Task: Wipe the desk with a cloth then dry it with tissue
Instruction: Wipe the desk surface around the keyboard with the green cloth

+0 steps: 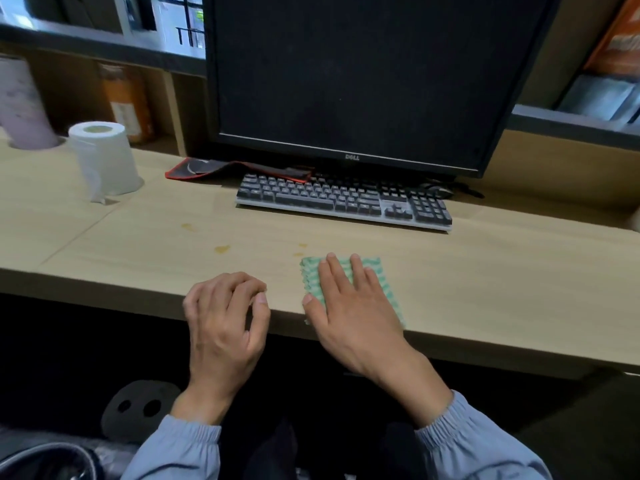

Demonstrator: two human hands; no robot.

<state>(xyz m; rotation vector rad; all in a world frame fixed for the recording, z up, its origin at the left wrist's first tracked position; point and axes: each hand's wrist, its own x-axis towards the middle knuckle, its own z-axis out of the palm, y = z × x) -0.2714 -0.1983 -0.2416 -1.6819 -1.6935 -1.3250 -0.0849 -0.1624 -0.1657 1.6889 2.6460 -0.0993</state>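
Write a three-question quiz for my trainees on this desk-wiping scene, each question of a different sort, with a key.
1. True or false: the right hand lies flat on the green-and-white folded cloth.
2. Where does the white tissue roll stand?
A. on the cloth
B. on the light wooden desk, far left
C. in the right hand
3. Fill the gap: the left hand, fingers loosely curled at the desk's front edge, holds ___.

Key: 1 true; 2 B; 3 nothing.
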